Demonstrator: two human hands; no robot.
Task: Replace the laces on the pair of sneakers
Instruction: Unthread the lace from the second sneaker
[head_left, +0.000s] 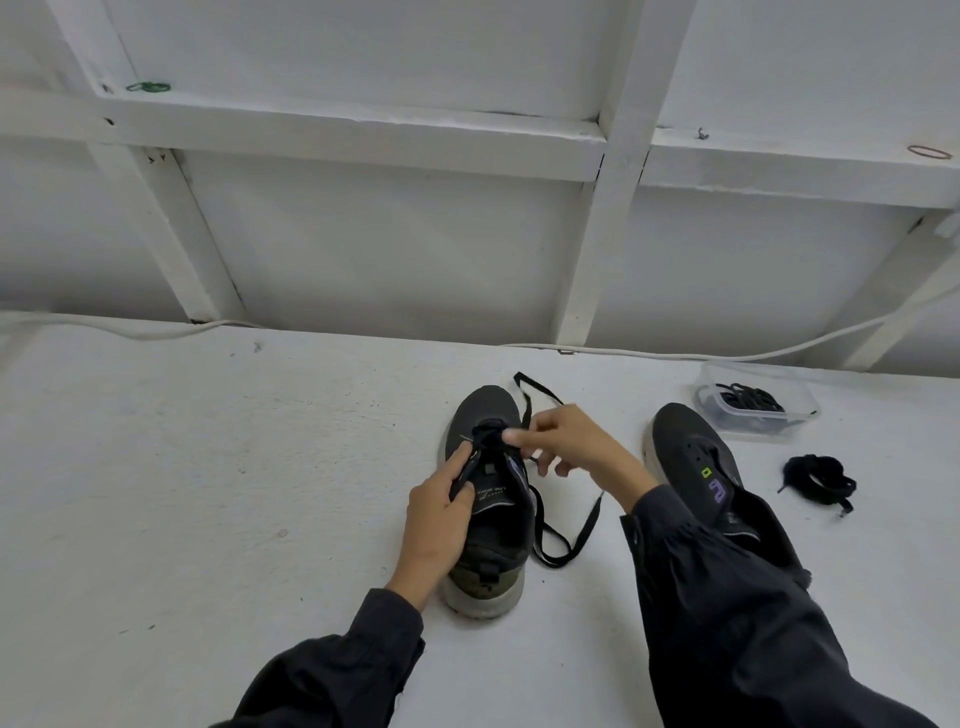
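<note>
From my head camera, I look down at a white table (208, 493) with a white framed wall behind it. A dark sneaker (488, 499) stands in the middle, toe pointing away from me, heel near me. My left hand (439, 525) lies along its left side, thumb and fingers closed on the black lace (566, 540) and the edge of the eyelet row. My right hand (566, 441) is over the toe end, thumb and forefinger pinched on a strand of the same lace at the far eyelets, the other fingers loosely curled. One lace end loops out beyond the toe; the other trails right of the shoe in a loop on the table.

The second sneaker (696, 457) lies to the right, partly under my right sleeve (727, 597), with no lace in the eyelets I can see. Further right a bundled black lace (821, 480) rests on the table. Beyond it, a clear tub (758, 402) holds more black laces. A white cable (675, 356) runs along the table's far edge.
</note>
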